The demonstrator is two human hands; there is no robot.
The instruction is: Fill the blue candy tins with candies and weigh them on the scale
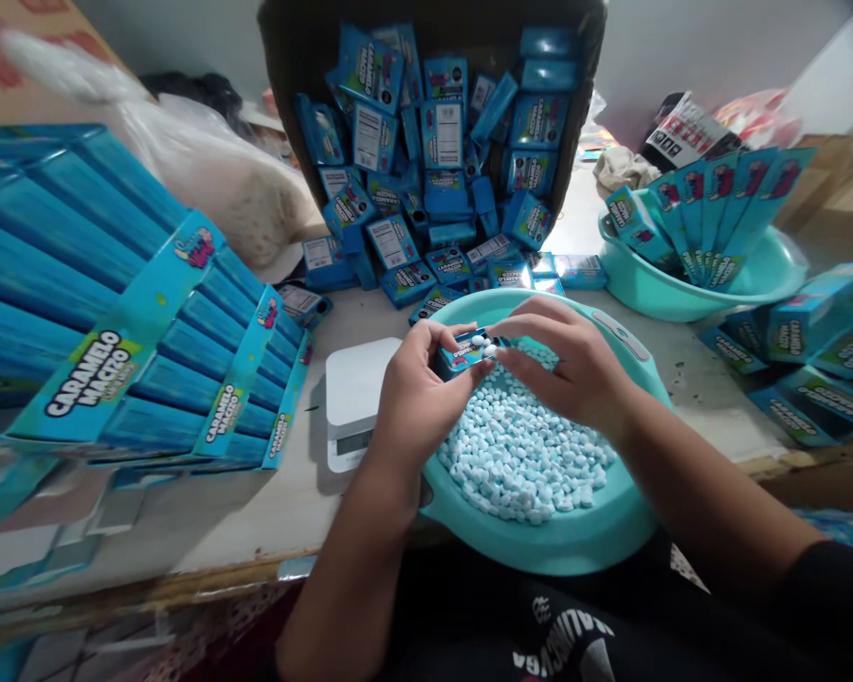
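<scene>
Over the turquoise basin (pixel 540 549), my left hand (pixel 426 388) grips a small blue candy box (pixel 462 355) between thumb and fingers. White candies (pixel 484 345) show at the box's end that faces right. My right hand (pixel 569 360) is closed at that end, its thumb and fingertips around these candies. Part of the box is hidden behind my fingers. Below both hands, a heap of pale blue and white candies (pixel 526 459) fills much of the basin.
A white scale (pixel 361 398) sits left of the basin. Beyond it, a carton (pixel 589 95) lies with many blue boxes (pixel 442 137) spilling out. Stacked display packs (pixel 163 360) stand at the left. Another turquoise basin (pixel 717 298) with flat blue cartons is at the right.
</scene>
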